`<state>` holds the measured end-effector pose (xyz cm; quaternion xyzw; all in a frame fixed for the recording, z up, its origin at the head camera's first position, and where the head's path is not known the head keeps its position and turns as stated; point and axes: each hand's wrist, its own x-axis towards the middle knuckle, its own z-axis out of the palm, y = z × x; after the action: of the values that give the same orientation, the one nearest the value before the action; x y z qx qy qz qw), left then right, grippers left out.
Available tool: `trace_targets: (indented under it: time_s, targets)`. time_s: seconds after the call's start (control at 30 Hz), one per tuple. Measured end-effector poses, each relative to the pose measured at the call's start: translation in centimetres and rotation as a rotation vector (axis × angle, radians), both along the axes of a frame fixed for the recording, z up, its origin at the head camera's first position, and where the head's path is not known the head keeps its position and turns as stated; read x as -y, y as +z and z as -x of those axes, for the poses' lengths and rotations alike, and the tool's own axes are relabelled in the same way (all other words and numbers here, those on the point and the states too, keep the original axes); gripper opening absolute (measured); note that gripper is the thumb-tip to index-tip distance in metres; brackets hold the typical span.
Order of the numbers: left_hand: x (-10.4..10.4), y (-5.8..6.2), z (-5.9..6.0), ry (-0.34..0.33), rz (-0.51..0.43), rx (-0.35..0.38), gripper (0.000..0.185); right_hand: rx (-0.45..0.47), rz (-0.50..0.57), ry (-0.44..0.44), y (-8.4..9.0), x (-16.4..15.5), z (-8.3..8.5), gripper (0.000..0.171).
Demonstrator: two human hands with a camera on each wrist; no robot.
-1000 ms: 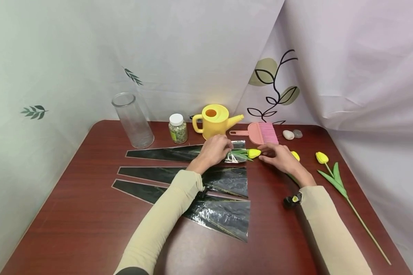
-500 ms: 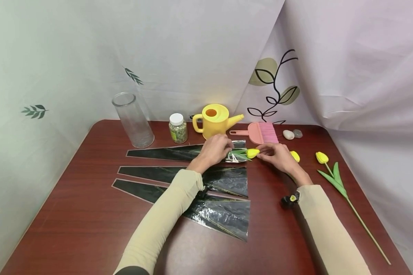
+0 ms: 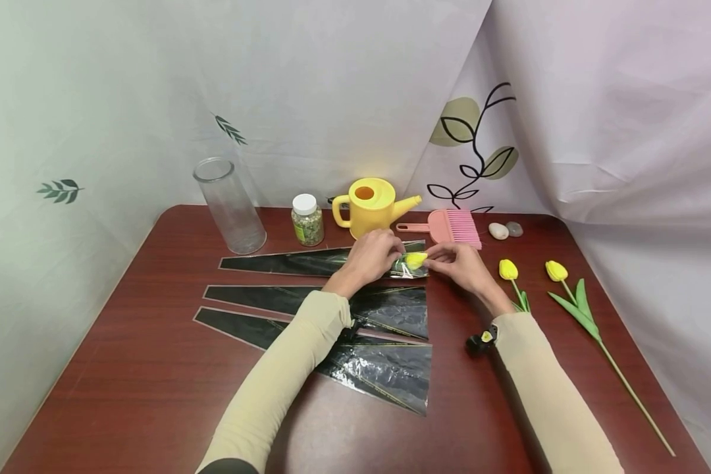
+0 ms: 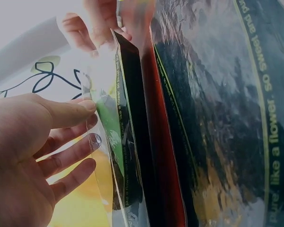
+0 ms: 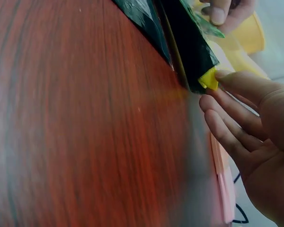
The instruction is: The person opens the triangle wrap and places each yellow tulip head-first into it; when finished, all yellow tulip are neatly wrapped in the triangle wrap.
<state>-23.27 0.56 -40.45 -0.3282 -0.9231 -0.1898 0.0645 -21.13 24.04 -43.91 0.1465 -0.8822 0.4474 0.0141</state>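
Note:
Inside the open end of the farthest flower sleeve (image 3: 284, 263), dark with a clear film side, lies a yellow tulip (image 3: 415, 261). My left hand (image 3: 372, 255) pinches the sleeve's clear film between thumb and index finger, as the left wrist view shows; the other fingers are spread loosely. At the sleeve's mouth, my right hand (image 3: 459, 263) pinches the tip of the yellow bloom (image 5: 209, 79) with thumb and fingertips. The stem is hidden within the sleeve and behind my left hand. Green leaf (image 4: 111, 135) shows through the film.
Two more sleeves (image 3: 320, 304) (image 3: 385, 375) lie nearer. Two yellow tulips (image 3: 508, 270) (image 3: 557, 271) lie at right, one partly under my right forearm. Behind stand a glass vase (image 3: 234, 210), a jar (image 3: 308, 224), a yellow watering can (image 3: 370, 210), a pink dustpan and brush (image 3: 450, 228) and stones (image 3: 498, 230).
My right hand has moved left with the tulip, and its bloom has gone into the sleeve's mouth. The second tulip at right has come into fuller view. My left hand stays in place.

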Motion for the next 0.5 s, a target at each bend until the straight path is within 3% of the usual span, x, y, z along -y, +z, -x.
trace_targets:
  time_s: [0.5]
  targets:
    - [0.08, -0.16, 0.00, 0.011, 0.017, -0.009, 0.009, 0.072, 0.069, 0.013, -0.57, 0.27, 0.28, 0.027]
